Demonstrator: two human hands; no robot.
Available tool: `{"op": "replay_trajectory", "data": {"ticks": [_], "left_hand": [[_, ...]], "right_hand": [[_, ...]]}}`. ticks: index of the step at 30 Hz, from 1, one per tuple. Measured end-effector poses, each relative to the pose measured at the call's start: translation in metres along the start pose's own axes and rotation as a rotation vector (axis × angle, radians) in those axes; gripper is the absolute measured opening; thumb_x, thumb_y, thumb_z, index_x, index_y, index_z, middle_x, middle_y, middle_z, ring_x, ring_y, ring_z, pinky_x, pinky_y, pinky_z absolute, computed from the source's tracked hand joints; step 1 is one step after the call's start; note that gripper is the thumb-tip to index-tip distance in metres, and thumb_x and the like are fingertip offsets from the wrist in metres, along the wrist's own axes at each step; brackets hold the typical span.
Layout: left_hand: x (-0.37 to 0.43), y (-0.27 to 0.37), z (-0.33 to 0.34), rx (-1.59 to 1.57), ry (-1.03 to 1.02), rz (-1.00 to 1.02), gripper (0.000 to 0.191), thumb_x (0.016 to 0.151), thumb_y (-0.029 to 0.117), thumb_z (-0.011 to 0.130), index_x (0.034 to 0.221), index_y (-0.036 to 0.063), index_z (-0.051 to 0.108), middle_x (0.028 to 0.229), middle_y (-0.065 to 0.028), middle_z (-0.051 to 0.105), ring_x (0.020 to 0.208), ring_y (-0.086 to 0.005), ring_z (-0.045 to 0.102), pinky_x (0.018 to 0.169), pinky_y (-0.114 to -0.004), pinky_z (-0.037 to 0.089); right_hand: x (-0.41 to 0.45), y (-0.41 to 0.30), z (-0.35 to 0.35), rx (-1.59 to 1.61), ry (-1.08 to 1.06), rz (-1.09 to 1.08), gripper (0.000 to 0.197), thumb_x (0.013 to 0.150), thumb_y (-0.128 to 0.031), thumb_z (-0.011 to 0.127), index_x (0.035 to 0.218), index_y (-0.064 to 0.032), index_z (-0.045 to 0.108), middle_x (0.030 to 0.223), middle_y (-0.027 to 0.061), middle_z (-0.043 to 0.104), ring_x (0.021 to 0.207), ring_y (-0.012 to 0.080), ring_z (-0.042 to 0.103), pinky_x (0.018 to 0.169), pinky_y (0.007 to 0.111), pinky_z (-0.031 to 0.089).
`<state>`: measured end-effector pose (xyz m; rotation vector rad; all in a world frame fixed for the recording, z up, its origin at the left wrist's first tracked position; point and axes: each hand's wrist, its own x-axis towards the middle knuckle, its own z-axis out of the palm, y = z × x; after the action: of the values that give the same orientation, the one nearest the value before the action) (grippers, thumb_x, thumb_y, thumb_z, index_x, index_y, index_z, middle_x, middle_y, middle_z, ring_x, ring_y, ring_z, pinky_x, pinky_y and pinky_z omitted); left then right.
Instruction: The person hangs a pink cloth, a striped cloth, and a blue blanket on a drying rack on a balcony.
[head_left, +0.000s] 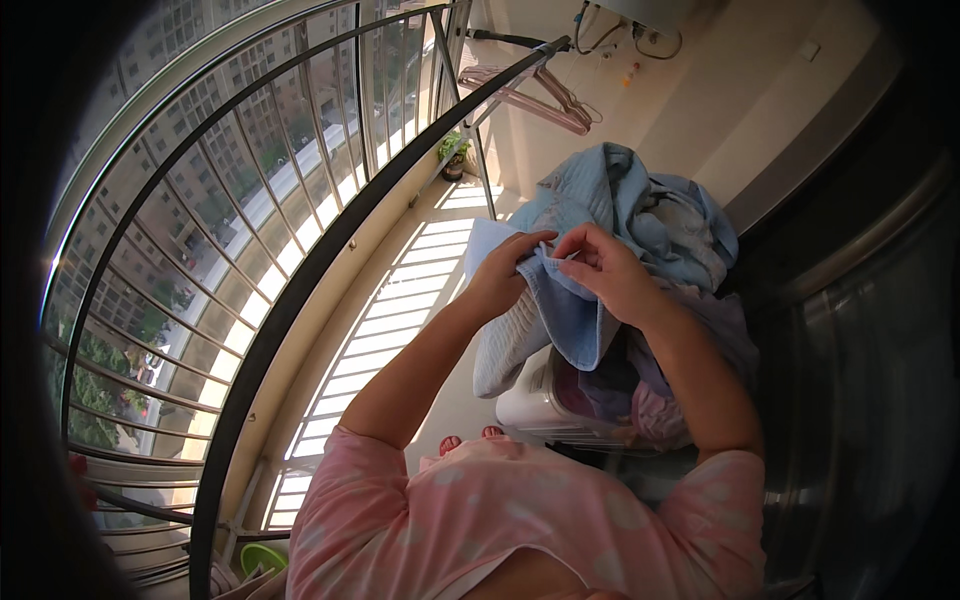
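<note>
My left hand (504, 271) grips the upper edge of a light blue cloth (574, 319), its fingertips bunching the fabric. Close beside it, my right hand (600, 271) pinches the same edge between thumb and forefinger. The cloth hangs down in folds, with a whitish quilted part (504, 352) at its left. Behind my hands a heap of blue and patterned fabric (600, 180) lies piled up. Below the cloth, a white laundry basket or tub (525, 409) holds purple and pink clothes (652, 412), partly hidden by the cloth and my right forearm.
A drying rack's dark rail (315, 247) curves along the left, beside the barred window. Several pink hangers (551, 109) hang from the rack's far end. A potted plant (452, 157) stands in the far corner. A green basin (262, 559) is at the lower left.
</note>
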<state>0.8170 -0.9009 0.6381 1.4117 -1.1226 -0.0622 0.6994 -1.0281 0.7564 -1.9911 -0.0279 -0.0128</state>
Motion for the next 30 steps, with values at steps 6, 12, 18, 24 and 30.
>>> {"op": "replay_trajectory", "data": {"ticks": [6,12,18,24,30], "left_hand": [[0.034,0.043,-0.031,0.041,0.133,-0.033,0.038,0.067,-0.009,0.053,0.104,0.0021,0.056,0.097,-0.0119,0.055,0.091,-0.0266,0.057,0.080,-0.030,0.044],[0.047,0.044,-0.045,-0.025,0.155,-0.162,0.043,0.072,0.009,0.069,0.112,0.0050,0.054,0.104,-0.0122,0.055,0.082,-0.0190,0.059,0.072,-0.029,0.047],[-0.012,0.001,-0.068,0.199,0.216,-0.295,0.072,0.065,0.026,0.078,0.125,0.0107,0.042,0.125,-0.0126,0.042,0.108,-0.0261,0.048,0.083,-0.036,0.045],[-0.057,-0.032,-0.002,0.408,0.198,-0.248,0.061,0.061,0.033,0.079,0.110,0.0125,0.051,0.129,-0.0156,0.036,0.123,-0.0375,0.028,0.099,-0.045,0.030],[-0.091,-0.040,0.051,0.477,0.249,-0.211,0.060,0.058,0.036,0.080,0.107,0.0125,0.053,0.117,-0.0140,0.042,0.113,-0.0357,0.037,0.090,-0.044,0.037]], "right_hand": [[0.005,-0.007,0.011,-0.916,0.348,-0.503,0.065,0.066,-0.022,0.075,0.120,-0.0056,0.043,0.109,0.0134,0.055,0.105,0.0296,0.051,0.091,0.035,0.040],[0.062,0.019,-0.017,-0.769,0.419,-0.314,0.039,0.070,-0.008,0.063,0.107,-0.0028,0.051,0.097,0.0199,0.058,0.091,0.0376,0.055,0.076,0.039,0.045],[0.093,0.029,-0.088,-0.402,0.570,-0.355,0.036,0.074,-0.003,0.061,0.109,-0.0026,0.053,0.097,0.0146,0.062,0.089,0.0238,0.060,0.078,0.030,0.045],[0.084,0.026,-0.139,-0.348,0.622,-0.366,0.030,0.077,-0.002,0.058,0.107,-0.0024,0.054,0.094,0.0097,0.062,0.085,0.0187,0.057,0.079,0.028,0.043],[0.059,0.018,-0.182,-0.347,0.808,-0.292,0.030,0.076,0.001,0.052,0.106,-0.0030,0.054,0.095,0.0078,0.061,0.087,0.0187,0.055,0.080,0.028,0.042]]}}
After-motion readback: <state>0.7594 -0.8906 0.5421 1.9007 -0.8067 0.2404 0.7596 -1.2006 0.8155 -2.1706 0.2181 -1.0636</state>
